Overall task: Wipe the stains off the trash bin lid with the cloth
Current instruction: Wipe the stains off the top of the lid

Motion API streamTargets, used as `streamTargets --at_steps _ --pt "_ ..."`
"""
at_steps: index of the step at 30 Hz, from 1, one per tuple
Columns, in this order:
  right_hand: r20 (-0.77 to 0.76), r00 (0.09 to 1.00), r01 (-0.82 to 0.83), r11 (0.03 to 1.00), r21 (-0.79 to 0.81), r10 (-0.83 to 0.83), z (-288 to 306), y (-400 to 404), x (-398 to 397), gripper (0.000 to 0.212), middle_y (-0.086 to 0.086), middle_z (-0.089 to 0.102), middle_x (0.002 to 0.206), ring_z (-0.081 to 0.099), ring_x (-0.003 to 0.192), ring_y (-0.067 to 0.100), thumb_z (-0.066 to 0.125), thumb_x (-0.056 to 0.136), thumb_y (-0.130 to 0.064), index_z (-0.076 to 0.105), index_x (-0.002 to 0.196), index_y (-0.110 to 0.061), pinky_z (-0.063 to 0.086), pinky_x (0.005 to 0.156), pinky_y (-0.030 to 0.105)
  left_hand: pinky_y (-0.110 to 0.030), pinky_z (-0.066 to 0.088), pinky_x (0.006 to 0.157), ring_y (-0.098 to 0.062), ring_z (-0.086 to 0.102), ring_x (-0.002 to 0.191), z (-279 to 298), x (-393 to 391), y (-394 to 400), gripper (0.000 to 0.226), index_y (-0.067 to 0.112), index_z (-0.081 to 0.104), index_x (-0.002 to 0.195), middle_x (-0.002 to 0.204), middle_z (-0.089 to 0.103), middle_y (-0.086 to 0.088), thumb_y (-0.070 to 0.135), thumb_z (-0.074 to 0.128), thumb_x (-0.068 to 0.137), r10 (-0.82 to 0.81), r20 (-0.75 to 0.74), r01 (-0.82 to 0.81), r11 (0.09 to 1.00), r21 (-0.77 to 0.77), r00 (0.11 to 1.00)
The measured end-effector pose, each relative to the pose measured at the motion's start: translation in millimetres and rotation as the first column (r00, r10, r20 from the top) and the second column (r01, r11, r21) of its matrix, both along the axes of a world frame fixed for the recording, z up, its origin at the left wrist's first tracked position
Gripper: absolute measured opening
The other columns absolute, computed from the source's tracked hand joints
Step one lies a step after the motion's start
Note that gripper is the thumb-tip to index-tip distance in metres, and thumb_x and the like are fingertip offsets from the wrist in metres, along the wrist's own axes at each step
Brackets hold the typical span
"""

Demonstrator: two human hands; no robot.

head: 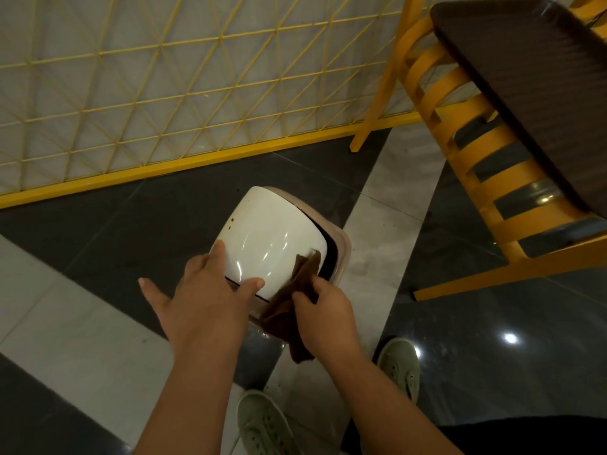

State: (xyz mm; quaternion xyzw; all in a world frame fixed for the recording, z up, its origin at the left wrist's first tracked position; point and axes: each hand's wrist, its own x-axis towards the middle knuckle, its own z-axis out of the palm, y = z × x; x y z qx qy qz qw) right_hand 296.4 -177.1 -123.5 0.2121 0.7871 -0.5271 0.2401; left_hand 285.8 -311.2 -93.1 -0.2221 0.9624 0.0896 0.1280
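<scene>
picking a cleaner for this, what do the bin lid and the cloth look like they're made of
The bin lid looks like glossy white plastic: smooth, curved, with sharp light streaks on it; painted metal can't be ruled out. A few small brown spots sit near its left edge. The cloth in the right hand looks like soft brown fabric, perhaps microfibre: matte, fuzzy, folding limply.

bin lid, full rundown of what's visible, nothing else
The trash bin lid is a glossy white, domed piece with rounded corners, plastic by the look of it, showing bright reflections. It sits tilted on the beige bin rim, with a dark gap open along its right edge. Small brown spots mark its upper left edge. The left hand rests on its near left side, fingers spread. A brown cloth, held by the right hand, touches its near right corner.
</scene>
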Motion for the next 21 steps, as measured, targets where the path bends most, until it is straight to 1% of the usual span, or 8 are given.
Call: streamTargets --at_steps 5,7,9,12,13,15,18,21 --pt "-0.298 0.949 -0.012 0.958 0.288 0.102 -16.9 1.8 -20.0 0.047 -0.006 0.053 0.131 0.051 0.118 0.012 0.045 0.096 -0.019 0.038 0.141 -0.031 0.046 0.101 0.035 -0.056 -0.009 0.114 -0.024 0.049 0.128 1.0 0.3 -0.3 0.073 0.033 0.025 0.147 0.145 0.040 0.001 0.061 0.051 0.085 0.010 0.012 -0.010 1.000 0.014 1.000" --pt "-0.345 0.899 -0.142 0.926 0.350 0.269 -17.1 4.3 -3.9 0.050 -0.007 0.042 0.143 0.038 0.130 0.011 0.045 0.096 -0.017 0.035 0.144 -0.029 0.032 0.111 0.028 -0.056 -0.009 0.114 -0.023 0.048 0.128 1.7 -1.1 -1.9 0.072 0.034 0.024 0.148 0.146 0.039 0.002 0.062 0.049 0.086 0.006 0.015 -0.006 1.000 0.012 1.000" --pt "-0.360 0.813 -0.307 0.862 0.404 0.458 -15.5 13.1 19.7 0.052 -0.009 0.042 0.141 0.036 0.128 0.010 0.050 0.094 -0.014 0.038 0.143 -0.027 0.028 0.109 0.021 -0.057 -0.009 0.114 -0.021 0.048 0.129 1.9 -1.6 -3.6 0.072 0.034 0.024 0.148 0.147 0.038 0.003 0.062 0.048 0.086 0.004 0.021 -0.004 1.000 0.010 1.000" --pt "-0.272 0.628 -0.490 0.642 0.590 0.729 -23.1 38.9 34.9 0.060 -0.005 0.054 0.129 0.052 0.111 0.018 0.072 0.077 -0.019 0.053 0.133 -0.024 0.046 0.089 0.027 -0.056 -0.011 0.113 -0.022 0.048 0.129 1.6 0.6 -5.6 0.071 0.035 0.027 0.147 0.147 0.039 0.003 0.062 0.050 0.085 0.001 0.009 -0.001 0.999 0.032 1.000" --pt "-0.225 0.605 -0.485 0.578 0.657 0.764 -29.7 48.8 31.1 0.062 -0.004 0.058 0.123 0.057 0.102 0.019 0.079 0.068 -0.018 0.059 0.126 -0.024 0.050 0.079 0.028 -0.056 -0.012 0.113 -0.022 0.047 0.129 1.1 1.6 -6.1 0.071 0.035 0.027 0.147 0.147 0.038 0.003 0.061 0.051 0.085 0.003 0.004 -0.003 0.999 0.045 1.000" --pt "-0.155 0.672 -0.428 0.550 0.717 0.724 -37.9 65.2 19.6 0.070 0.003 0.061 0.116 0.059 0.093 0.024 0.085 0.056 -0.011 0.062 0.121 -0.021 0.053 0.067 0.030 -0.056 -0.012 0.113 -0.023 0.047 0.129 0.2 3.2 -6.0 0.071 0.035 0.028 0.147 0.147 0.038 0.002 0.060 0.052 0.085 0.008 -0.006 -0.008 0.998 0.066 1.000" --pt "-0.092 0.733 -0.411 0.547 0.729 0.674 -39.4 62.5 13.5 0.083 0.006 0.054 0.126 0.055 0.102 0.026 0.085 0.055 -0.012 0.053 0.131 -0.019 0.053 0.077 0.032 -0.056 -0.012 0.113 -0.023 0.047 0.130 0.9 1.5 -5.3 0.072 0.035 0.027 0.148 0.147 0.038 0.002 0.061 0.052 0.085 0.012 -0.007 -0.012 0.998 0.065 1.000" --pt "-0.113 0.616 -0.536 0.520 0.665 0.780 -42.8 44.7 37.0 0.076 0.001 0.035 0.138 0.044 0.116 0.023 0.072 0.077 -0.020 0.035 0.143 -0.024 0.047 0.092 0.032 -0.056 -0.012 0.113 -0.022 0.048 0.129 2.1 1.0 -4.6 0.072 0.035 0.026 0.147 0.147 0.038 0.003 0.061 0.052 0.085 0.005 -0.008 -0.004 0.998 0.057 1.000"
